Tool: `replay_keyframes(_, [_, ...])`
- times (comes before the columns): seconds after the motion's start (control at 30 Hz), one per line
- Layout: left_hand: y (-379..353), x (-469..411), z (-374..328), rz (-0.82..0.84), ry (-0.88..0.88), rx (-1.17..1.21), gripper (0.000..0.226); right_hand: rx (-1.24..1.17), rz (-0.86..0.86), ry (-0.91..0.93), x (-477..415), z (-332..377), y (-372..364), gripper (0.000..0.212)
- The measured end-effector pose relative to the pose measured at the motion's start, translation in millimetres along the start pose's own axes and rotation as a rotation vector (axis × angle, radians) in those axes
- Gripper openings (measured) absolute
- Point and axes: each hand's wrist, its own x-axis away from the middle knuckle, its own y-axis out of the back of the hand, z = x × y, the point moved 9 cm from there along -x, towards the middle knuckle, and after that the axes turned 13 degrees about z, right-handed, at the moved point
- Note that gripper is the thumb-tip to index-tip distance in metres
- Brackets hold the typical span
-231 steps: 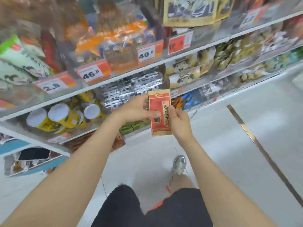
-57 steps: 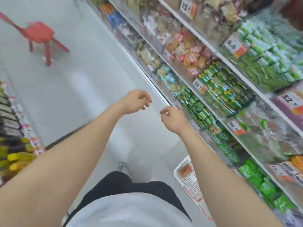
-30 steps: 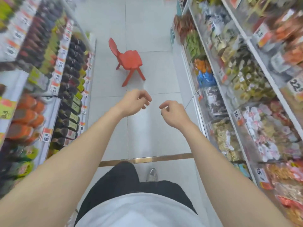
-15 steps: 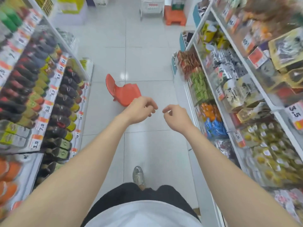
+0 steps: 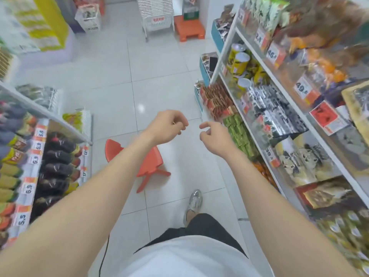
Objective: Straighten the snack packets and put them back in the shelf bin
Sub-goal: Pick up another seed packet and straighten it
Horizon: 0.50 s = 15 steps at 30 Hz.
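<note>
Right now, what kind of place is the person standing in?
Probably a small grocery store aisle: snack packets with price tags on the right, dark bottles on the left, stacked shopping baskets at the far end.

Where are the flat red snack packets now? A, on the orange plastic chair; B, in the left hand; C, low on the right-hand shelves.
C: the flat red snack packets stand packed low on the white right-hand shelves, next to green packets.
</note>
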Motion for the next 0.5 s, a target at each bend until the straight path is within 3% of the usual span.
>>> replay_keyframes(0.5, [134,-297,-47,0.078,-0.098,-0.126,0.024,0.066,-0.010,-0.057,-256,23,149,0.029])
